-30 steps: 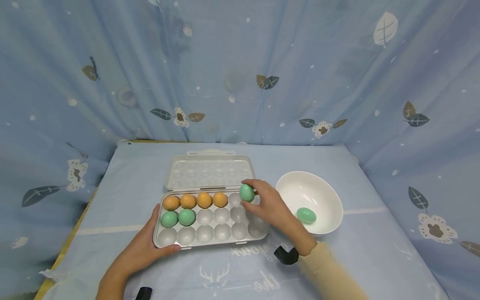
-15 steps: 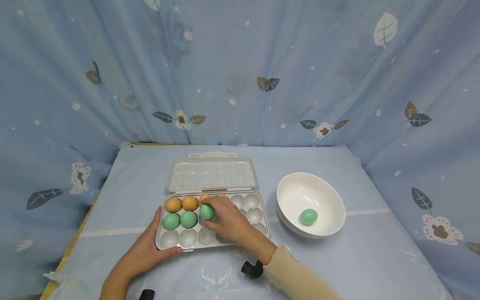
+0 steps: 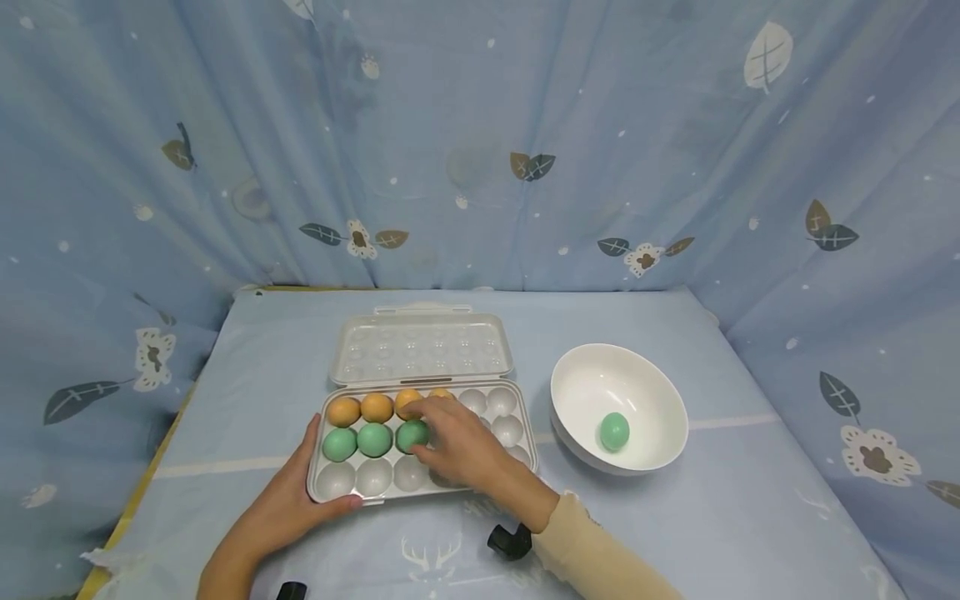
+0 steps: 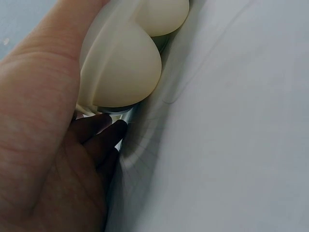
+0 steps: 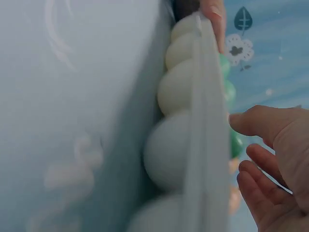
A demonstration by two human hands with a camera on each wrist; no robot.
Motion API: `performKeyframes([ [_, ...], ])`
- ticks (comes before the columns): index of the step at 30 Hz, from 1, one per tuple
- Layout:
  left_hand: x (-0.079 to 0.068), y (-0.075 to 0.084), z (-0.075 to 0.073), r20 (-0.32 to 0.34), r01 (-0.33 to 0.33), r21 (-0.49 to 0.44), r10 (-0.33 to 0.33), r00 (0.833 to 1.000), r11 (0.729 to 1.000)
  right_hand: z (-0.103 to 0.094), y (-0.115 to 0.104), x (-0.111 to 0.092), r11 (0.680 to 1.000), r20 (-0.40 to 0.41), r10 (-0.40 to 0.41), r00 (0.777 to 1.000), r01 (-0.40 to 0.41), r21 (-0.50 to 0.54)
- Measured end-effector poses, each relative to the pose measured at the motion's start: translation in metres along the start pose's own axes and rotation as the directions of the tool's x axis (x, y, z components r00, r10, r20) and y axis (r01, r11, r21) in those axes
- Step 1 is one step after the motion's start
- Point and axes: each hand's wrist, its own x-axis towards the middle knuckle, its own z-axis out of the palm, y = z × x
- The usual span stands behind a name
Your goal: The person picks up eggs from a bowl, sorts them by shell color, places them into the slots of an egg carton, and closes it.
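A white plastic egg tray [image 3: 397, 498] lies with its clear lid [image 3: 423, 350] folded back behind it. Orange eggs [image 3: 377, 407] fill part of the back row. Two green eggs [image 3: 374, 440] sit at the left of the middle row, and a third green egg [image 3: 412, 436] rests in the cell beside them. Over this third egg is my right hand [image 3: 465, 446], its thumb and fingers spread around it, the fingertips a little apart from its top. My left hand [image 3: 288, 500] grips the tray's left end, thumb along the front edge; its fingers [image 4: 104, 137] reach under the rim in the left wrist view.
A white bowl [image 3: 573, 379] stands right of the tray, with one green egg [image 3: 615, 432] inside. Black wrist-camera parts [image 3: 510, 542] show below the right hand. Blue patterned cloth covers the table and hangs behind and at the sides.
My right hand has carried a green egg leftward from the tray's right side and lowered it into the middle row. Its fingers have loosened. The bowl's egg has rolled slightly. My left hand stays put.
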Motion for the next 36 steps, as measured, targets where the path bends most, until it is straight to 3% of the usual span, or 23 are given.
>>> performKeyframes([
  [6,-0.001,-0.003,0.0,-0.003,0.003,0.008,-0.003,1.0,1.0,-0.03,0.02,-0.015,1.0,-0.082,0.023,0.996,-0.023,0.001],
  [13,-0.001,-0.003,-0.004,0.007,0.017,0.024,-0.017,1.0,1.0,-0.071,0.056,-0.039,0.99,-0.172,0.107,0.979,-0.121,-0.076],
  [24,0.0,-0.003,-0.004,-0.006,-0.032,0.005,0.032,0.999,0.999,-0.126,0.104,-0.091,0.929,-0.25,0.299,0.921,-0.341,-0.142],
  [28,0.0,-0.002,-0.004,0.0,-0.016,0.013,0.016,1.0,1.0,-0.138,0.113,-0.104,0.899,-0.217,0.365,0.905,-0.404,-0.17],
  [32,0.001,-0.001,-0.003,0.008,-0.009,0.007,0.009,1.0,1.0,-0.145,0.119,-0.117,0.867,-0.132,0.435,0.891,-0.453,-0.205],
  [36,0.001,-0.002,-0.001,0.01,-0.008,0.002,0.008,1.0,1.0,-0.149,0.12,-0.125,0.832,-0.051,0.511,0.858,-0.509,-0.222],
])
